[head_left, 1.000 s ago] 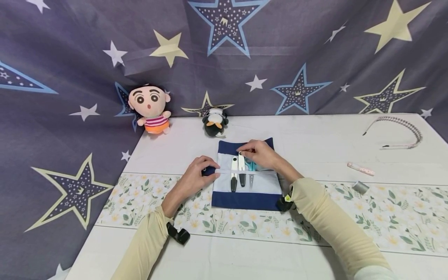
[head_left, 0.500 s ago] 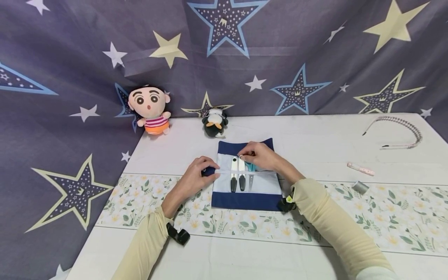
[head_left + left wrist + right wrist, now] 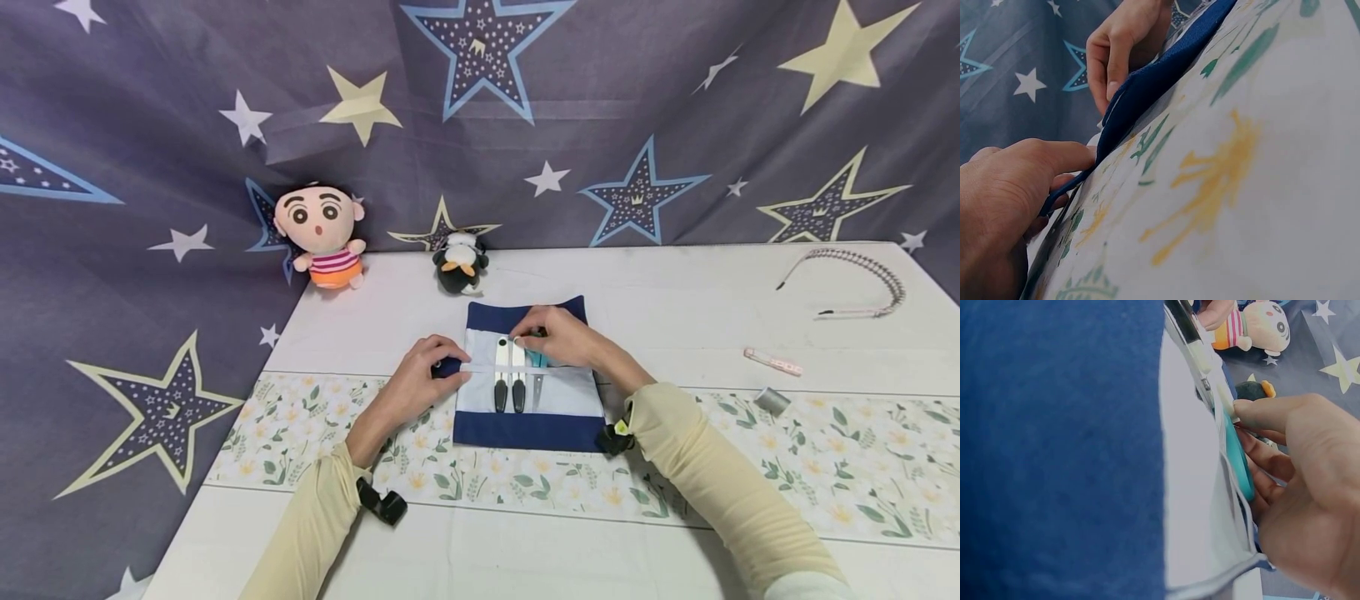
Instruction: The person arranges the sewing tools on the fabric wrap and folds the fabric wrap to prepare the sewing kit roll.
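Observation:
A navy and white fabric organizer (image 3: 555,429) lies unrolled, a thin white elastic band (image 3: 570,369) running across it. Under the band sit two slim tools side by side, each pale at the far end and black at the near end: the left tool (image 3: 501,375) and the right tool (image 3: 518,379). Beside them are scissors with teal handles (image 3: 1239,459). My right hand (image 3: 558,333) pinches the far end of the right tool, its other fingers by the teal handles. My left hand (image 3: 420,375) pinches the organizer's left edge, where a navy tab (image 3: 447,367) shows between thumb and fingers.
Behind the organizer sits a penguin plush (image 3: 460,262), with a boy doll (image 3: 322,237) farther left. To the right lie a grey spool (image 3: 772,402), a small pink-and-white item (image 3: 772,362) and a headband (image 3: 873,267). A star-patterned curtain (image 3: 570,125) hangs behind the table.
The right tool has slid toward me under the band, level with the left one, and my right hand has followed slightly. My left hand has stayed at the organizer's edge.

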`<state>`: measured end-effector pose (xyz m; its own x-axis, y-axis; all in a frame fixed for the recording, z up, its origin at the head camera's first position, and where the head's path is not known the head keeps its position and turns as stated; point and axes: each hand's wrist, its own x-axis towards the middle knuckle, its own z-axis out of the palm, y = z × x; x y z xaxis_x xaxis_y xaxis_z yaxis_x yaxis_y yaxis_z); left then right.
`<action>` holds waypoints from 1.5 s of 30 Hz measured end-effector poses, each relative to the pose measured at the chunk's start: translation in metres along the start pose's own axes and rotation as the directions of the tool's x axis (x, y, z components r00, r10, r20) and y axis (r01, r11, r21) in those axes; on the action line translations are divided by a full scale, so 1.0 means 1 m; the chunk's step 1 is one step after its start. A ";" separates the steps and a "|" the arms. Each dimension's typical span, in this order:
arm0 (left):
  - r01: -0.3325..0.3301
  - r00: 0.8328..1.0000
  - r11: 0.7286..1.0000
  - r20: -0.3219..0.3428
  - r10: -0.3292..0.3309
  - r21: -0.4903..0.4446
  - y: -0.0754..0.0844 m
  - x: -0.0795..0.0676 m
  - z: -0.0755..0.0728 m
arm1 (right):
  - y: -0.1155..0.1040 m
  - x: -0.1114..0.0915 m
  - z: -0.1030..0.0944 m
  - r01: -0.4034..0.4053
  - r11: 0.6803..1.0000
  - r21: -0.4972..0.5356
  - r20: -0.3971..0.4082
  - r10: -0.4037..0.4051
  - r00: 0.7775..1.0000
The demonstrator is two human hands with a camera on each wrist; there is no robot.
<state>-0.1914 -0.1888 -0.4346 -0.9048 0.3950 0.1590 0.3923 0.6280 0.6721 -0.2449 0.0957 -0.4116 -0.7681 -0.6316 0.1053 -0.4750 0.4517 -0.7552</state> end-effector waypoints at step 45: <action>0.003 1.000 1.000 0.007 -0.003 -0.019 -0.002 0.000 0.000 | 0.033 -0.084 -0.061 -0.042 0.993 0.113 -0.437 0.088 0.895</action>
<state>-0.1921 -0.1903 -0.4363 -0.9048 0.3977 0.1519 0.3861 0.6165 0.6862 -0.2227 0.2019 -0.4063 -0.9170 -0.2506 0.3104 -0.3905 0.4041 -0.8272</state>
